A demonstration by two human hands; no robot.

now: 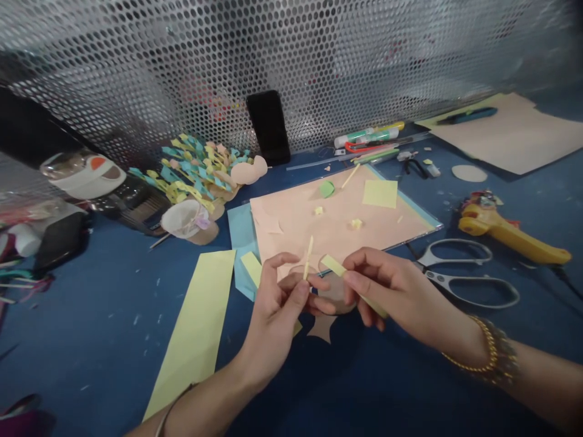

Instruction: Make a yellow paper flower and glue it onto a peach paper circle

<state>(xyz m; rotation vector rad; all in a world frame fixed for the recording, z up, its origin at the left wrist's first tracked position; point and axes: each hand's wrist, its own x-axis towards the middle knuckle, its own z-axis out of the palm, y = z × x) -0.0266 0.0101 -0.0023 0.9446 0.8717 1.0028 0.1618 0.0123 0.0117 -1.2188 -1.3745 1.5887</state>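
Observation:
My left hand (282,303) pinches a thin pale-yellow stick (310,246), its tip pointing up. Close by on the right, my right hand (387,282) grips a narrow yellow paper strip (333,264) between thumb and fingers. The stick and the strip are apart. Beneath both hands lies a sheet of peach paper (291,212) over light-blue paper (241,233). On it rest two small yellow paper pieces, a green paper piece (327,189), another thin yellow stick (350,176) and a yellow square (380,193). A peach cut-out with pointed edges (322,328) lies below my hands.
Scissors (473,291) and a yellow glue gun (514,233) lie at right. A long yellow strip (195,321) is at left, near a white cup (186,220) and paper flower stems (200,167). A phone (268,127) leans on the perforated metal panel (319,54).

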